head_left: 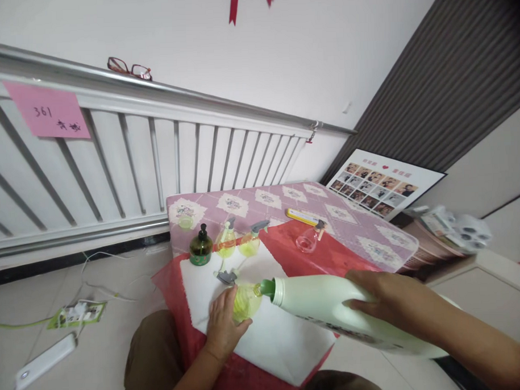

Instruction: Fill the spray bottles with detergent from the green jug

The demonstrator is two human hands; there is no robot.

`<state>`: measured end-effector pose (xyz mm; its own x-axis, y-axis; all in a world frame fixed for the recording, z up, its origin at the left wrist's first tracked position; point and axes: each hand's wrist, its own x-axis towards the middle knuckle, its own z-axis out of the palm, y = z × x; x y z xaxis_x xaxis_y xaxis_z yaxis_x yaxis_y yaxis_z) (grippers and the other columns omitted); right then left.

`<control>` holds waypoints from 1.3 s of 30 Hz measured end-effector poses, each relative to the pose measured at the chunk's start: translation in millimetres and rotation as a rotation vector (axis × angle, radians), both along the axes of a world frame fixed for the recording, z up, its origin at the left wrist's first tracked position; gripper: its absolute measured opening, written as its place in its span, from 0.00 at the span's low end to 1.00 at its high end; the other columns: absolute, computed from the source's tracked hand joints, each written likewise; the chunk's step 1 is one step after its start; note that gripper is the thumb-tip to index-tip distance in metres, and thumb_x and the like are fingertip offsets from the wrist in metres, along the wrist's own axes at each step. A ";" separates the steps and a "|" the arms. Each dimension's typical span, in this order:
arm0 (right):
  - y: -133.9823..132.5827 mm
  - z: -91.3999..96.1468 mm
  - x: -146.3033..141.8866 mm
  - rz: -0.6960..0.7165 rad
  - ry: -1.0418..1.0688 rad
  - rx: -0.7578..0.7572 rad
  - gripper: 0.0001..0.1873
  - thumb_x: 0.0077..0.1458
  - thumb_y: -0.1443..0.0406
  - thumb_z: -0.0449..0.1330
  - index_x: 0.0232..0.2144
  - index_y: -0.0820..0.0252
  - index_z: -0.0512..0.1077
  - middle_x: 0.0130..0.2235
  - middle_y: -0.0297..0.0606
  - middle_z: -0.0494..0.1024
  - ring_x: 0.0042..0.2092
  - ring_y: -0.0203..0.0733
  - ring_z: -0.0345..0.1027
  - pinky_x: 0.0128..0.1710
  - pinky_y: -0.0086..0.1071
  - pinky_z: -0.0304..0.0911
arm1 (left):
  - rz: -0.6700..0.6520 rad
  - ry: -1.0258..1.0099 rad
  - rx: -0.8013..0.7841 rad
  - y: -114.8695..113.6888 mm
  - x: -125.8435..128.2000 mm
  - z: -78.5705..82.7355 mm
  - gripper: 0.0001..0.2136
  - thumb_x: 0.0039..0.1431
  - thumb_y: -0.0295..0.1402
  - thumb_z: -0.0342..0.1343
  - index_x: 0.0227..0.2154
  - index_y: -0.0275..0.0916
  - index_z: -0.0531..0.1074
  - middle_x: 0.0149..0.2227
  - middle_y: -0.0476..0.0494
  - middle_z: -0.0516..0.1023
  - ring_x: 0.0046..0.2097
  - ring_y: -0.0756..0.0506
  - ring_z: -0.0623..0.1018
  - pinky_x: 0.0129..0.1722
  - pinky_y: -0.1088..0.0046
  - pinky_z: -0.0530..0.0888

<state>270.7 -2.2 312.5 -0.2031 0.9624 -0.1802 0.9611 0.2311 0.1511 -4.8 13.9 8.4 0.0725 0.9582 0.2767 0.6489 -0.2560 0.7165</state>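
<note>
My left hand is wrapped around a small clear bottle with yellow-green liquid in it, on a white sheet. My right hand grips a large pale green jug tipped on its side. The jug's green spout meets the mouth of the small bottle. A grey spray head lies just behind my left hand. Farther back stand two spray bottles of yellowish liquid, one on the left and one on the right, beside a dark green pump bottle.
A clear spray bottle rests on the red cloth, near a yellow box. A light green cap lies at the table's far left. Behind runs a white radiator. A power strip is on the floor.
</note>
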 end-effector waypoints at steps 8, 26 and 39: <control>0.5 1.1 -2.0 0.007 -0.021 -0.003 0.09 0.54 0.59 0.57 0.35 0.53 0.73 0.34 0.36 0.82 0.34 0.49 0.76 0.31 0.36 0.63 | 0.003 0.012 0.013 -0.9 -0.2 2.6 0.39 0.45 0.33 0.62 0.61 0.43 0.54 0.57 0.39 0.68 0.58 0.37 0.68 0.57 0.55 0.65; 0.0 -2.6 4.0 0.058 -0.040 0.048 0.09 0.54 0.58 0.57 0.36 0.53 0.74 0.34 0.38 0.82 0.33 0.50 0.77 0.31 0.36 0.66 | -0.004 0.009 -0.037 0.1 -0.3 4.3 0.39 0.46 0.33 0.62 0.61 0.42 0.54 0.58 0.39 0.67 0.60 0.38 0.67 0.59 0.55 0.62; -0.2 -1.7 1.9 0.020 -0.022 0.009 0.09 0.54 0.57 0.57 0.35 0.53 0.73 0.34 0.37 0.81 0.34 0.50 0.77 0.32 0.37 0.65 | 0.000 0.006 -0.016 -1.2 -0.1 4.1 0.39 0.45 0.33 0.62 0.61 0.43 0.54 0.58 0.40 0.68 0.59 0.37 0.67 0.59 0.56 0.63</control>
<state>272.6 -2.4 310.7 -0.2181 0.9599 -0.1764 0.9527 0.2486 0.1747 -4.9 12.7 12.6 0.0746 0.9626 0.2605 0.6532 -0.2446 0.7166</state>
